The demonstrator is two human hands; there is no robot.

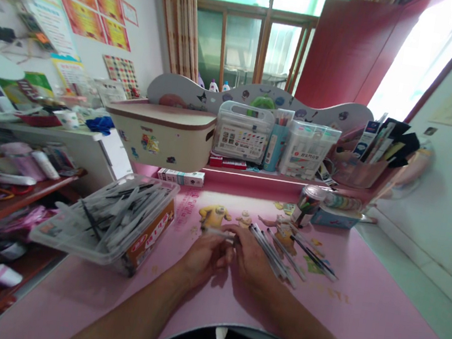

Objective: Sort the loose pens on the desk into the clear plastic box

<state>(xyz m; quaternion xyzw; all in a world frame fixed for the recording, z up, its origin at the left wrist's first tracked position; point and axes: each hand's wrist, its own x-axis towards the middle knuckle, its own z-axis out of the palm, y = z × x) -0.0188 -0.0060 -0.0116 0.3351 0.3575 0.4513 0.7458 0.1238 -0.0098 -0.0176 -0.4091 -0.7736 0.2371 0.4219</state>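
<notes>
Both my hands meet over the middle of the pink desk. My left hand (206, 257) is closed around a slim, pale pen (219, 233), partly hidden by the fingers and blurred. My right hand (248, 255) closes on the pen's other end, its fingertips touching those of the left. Just right of that hand lie several clear pens (274, 258) side by side on the desk. Farther right are some thin black pens or refills (314, 258). To the left, a clear plastic bin (72, 249) is heaped with pens (122, 216), many seemingly in clear wrappers.
A brown printed carton (152, 235) stands against the bin's right side. Along the back shelf are a cream lidded box (163, 138), clear marker cases (243, 132) and a pen holder (356, 168). A jar of pens (307, 206) sits at the desk's back right.
</notes>
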